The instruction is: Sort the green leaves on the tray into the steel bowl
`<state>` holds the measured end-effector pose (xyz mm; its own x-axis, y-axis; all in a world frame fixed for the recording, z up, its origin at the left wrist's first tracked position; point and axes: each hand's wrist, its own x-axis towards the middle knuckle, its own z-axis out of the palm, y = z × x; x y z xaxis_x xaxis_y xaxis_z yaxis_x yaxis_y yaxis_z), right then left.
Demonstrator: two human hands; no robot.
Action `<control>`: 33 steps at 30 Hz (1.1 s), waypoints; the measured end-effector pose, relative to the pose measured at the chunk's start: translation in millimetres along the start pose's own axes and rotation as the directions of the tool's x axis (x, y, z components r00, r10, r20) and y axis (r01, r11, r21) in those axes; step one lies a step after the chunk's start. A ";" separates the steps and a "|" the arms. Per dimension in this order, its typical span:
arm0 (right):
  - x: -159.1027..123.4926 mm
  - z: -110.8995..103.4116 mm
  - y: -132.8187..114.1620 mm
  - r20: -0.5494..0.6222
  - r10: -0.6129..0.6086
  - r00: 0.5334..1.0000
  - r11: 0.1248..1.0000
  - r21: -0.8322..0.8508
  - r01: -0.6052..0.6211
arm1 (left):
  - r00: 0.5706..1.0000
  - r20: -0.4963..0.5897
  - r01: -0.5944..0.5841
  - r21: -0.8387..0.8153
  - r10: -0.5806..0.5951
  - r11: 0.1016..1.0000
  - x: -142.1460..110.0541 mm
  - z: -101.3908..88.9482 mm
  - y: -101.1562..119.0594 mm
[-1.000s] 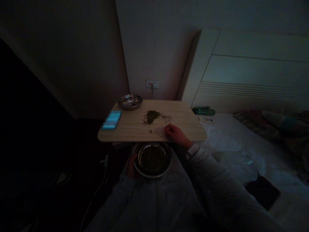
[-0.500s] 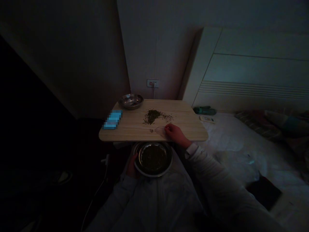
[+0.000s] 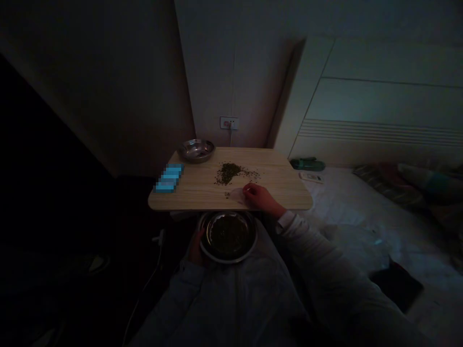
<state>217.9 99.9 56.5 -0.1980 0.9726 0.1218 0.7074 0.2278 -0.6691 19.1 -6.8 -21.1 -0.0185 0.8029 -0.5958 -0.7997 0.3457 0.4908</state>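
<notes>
My left hand (image 3: 196, 248) grips the left rim of a metal bowl (image 3: 228, 260) held at my lap under the table's front edge. Dark, grainy stuff (image 3: 229, 233) lies inside the bowl. My right hand (image 3: 261, 197) is over the front of the tabletop, fingers pinched on a thin, see-through piece of plastic (image 3: 237, 194) that lies low against the wood. Just left of the plastic are a few loose dark grains (image 3: 227, 195). Farther back lies a heap of small greenish-brown grains (image 3: 229, 171), with a thin scatter to its right. Poor light hides what kind they are.
The small wooden table (image 3: 195, 195) carries another metal bowl (image 3: 196, 151) at its back left and a blurred-out blue screen (image 3: 169, 178) below it. To the right, a bed holds a green bottle (image 3: 308, 164) and a pale remote (image 3: 311, 178). A power strip (image 3: 160, 237) hangs at left.
My right hand has slid slightly left with the plastic, closer to the few loose grains. My left hand and the bowl at my lap stay nearly where they were.
</notes>
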 end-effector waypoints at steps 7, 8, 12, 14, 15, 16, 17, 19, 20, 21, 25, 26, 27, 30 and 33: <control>4.8 -4.5 -5.5 0.033 0.006 0.999 1.000 -0.022 -0.006 | 1.000 -0.021 -0.003 0.003 0.003 1.000 0.2 -0.3 1.4; 6.0 -5.0 -6.2 0.038 0.004 0.999 0.999 -0.035 -0.003 | 1.000 -0.009 -0.010 0.001 0.010 1.000 0.8 -1.0 1.1; 9.0 -5.8 -6.7 0.054 -0.021 0.998 0.997 -0.073 0.025 | 1.000 0.008 -0.010 0.000 0.010 1.000 1.9 -2.4 0.8; 9.0 -5.8 -6.3 0.057 -0.042 0.997 0.996 -0.074 0.046 | 1.000 0.016 0.013 -0.005 -0.013 1.000 1.4 -1.7 1.3; 8.7 -5.7 -6.1 0.059 -0.050 0.997 0.996 -0.074 0.054 | 1.000 0.021 0.019 -0.008 -0.019 1.000 1.1 -1.1 1.6; 8.4 -5.6 -6.0 0.062 -0.054 0.997 0.995 -0.076 0.059 | 0.999 0.023 0.023 -0.009 -0.023 1.000 0.9 -0.7 1.9; 8.0 -5.5 -5.9 0.066 -0.056 0.996 0.995 -0.079 0.061 | 1.000 0.019 0.023 -0.007 -0.023 1.000 0.9 -0.4 2.1; 7.5 -5.0 -5.7 0.075 -0.057 0.996 0.994 -0.084 0.064 | 1.000 0.003 0.014 -0.003 -0.014 1.000 1.6 -0.9 2.0; 7.4 -4.6 -5.5 0.079 -0.060 0.995 0.995 -0.081 0.066 | 1.000 0.001 0.007 -0.001 -0.007 1.000 2.2 -1.6 1.7; 7.4 -4.2 -5.2 0.081 -0.062 0.995 0.995 -0.075 0.068 | 1.000 0.008 0.001 -0.001 -0.001 1.000 2.9 -2.6 1.3; 7.6 -3.3 -3.4 0.084 -0.079 0.993 0.996 -0.034 0.082 | 0.998 0.064 0.001 -0.019 0.000 1.000 4.7 -6.3 -0.2; 7.5 -3.5 -2.9 0.087 -0.079 0.993 0.996 -0.025 0.081 | 0.998 0.068 0.006 -0.022 -0.005 1.000 4.5 -6.4 -0.2; 7.2 -3.8 -2.5 0.088 -0.075 0.993 0.997 -0.018 0.077 | 0.998 0.069 0.009 -0.023 -0.008 1.000 4.3 -6.2 0.0; 6.1 -5.2 -1.5 0.083 -0.049 0.995 0.999 -0.008 0.050 | 0.999 0.040 0.016 -0.013 -0.015 1.000 3.3 -4.9 1.5; 5.5 -6.0 -1.0 0.074 -0.045 0.996 0.999 -0.013 0.046 | 0.999 0.027 0.017 -0.006 -0.017 1.000 4.3 -5.8 2.1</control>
<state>220.2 105.3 62.1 -0.2789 0.9554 0.0972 0.7061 0.2726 -0.6535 13.9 -5.4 -26.3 0.0112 0.8098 -0.5867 -0.8035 0.3565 0.4767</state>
